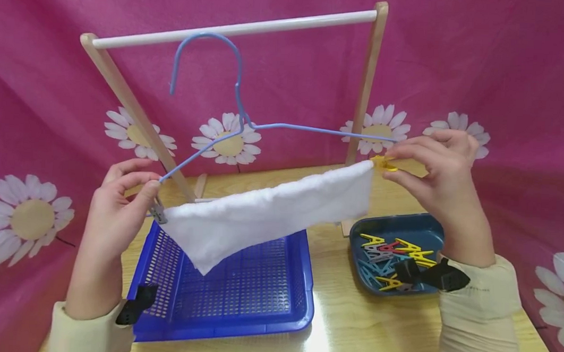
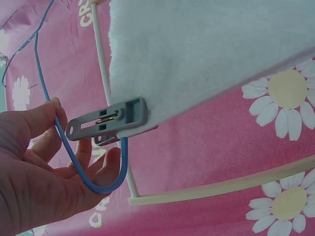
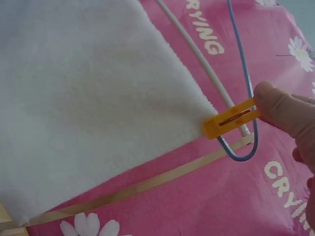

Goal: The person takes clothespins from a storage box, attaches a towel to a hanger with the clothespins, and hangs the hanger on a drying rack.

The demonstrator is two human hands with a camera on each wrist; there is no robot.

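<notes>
A blue wire hanger (image 1: 308, 128) is held up by both hands, its hook just in front of a rack's top bar. My left hand (image 1: 112, 215) grips the hanger's left end between thumb and fingers. Beside those fingers a grey clothespin (image 2: 108, 120) clamps one corner of a white cloth (image 1: 270, 212) to the lower wire. At the other end my right hand (image 1: 447, 176) pinches the handles of a yellow clothespin (image 3: 230, 120), whose jaws sit over the cloth's opposite corner and the wire. Between the two pins the cloth hangs down, sagging slightly. Some right fingers are hidden in the right wrist view.
Behind the hanger stands a wooden rack with a white top bar (image 1: 295, 23). Below the cloth, a blue perforated basket (image 1: 236, 328) rests on the wooden table (image 1: 350, 328). To its right a dark blue tray (image 1: 356, 270) holds several coloured clothespins (image 1: 383, 256).
</notes>
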